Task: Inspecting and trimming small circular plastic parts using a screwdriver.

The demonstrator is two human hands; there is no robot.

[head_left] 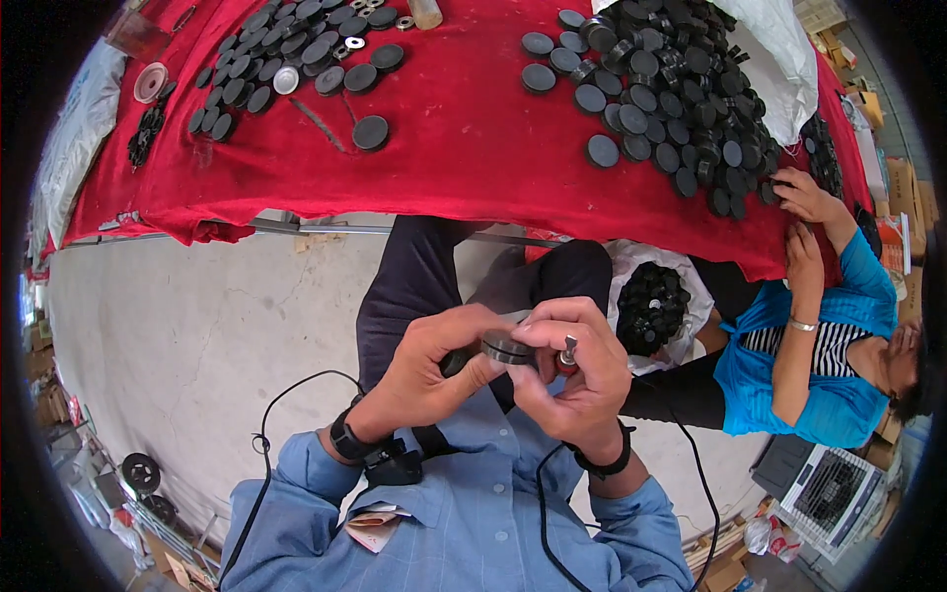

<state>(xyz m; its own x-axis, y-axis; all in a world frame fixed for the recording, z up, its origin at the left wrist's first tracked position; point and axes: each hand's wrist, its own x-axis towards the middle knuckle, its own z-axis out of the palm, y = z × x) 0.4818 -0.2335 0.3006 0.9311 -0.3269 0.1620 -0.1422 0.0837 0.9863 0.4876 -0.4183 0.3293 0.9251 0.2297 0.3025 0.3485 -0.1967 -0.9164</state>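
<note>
Above my lap, a thick black disc with a groove around its edge is held between both hands. My left hand pinches its left side with thumb and fingers. Tucked in the same palm is a second black piece, mostly hidden by the fingers. My right hand grips the disc's right side with its fingertips. Between the curled fingers of that hand sits a small tool with a metal tip and a reddish handle; most of it is covered.
Ahead stands a table with a red cloth. Loose black discs lie at its left, a larger heap at its right. A white bag of black pieces is right of my knees. Beside it a co-worker in blue reaches onto the table.
</note>
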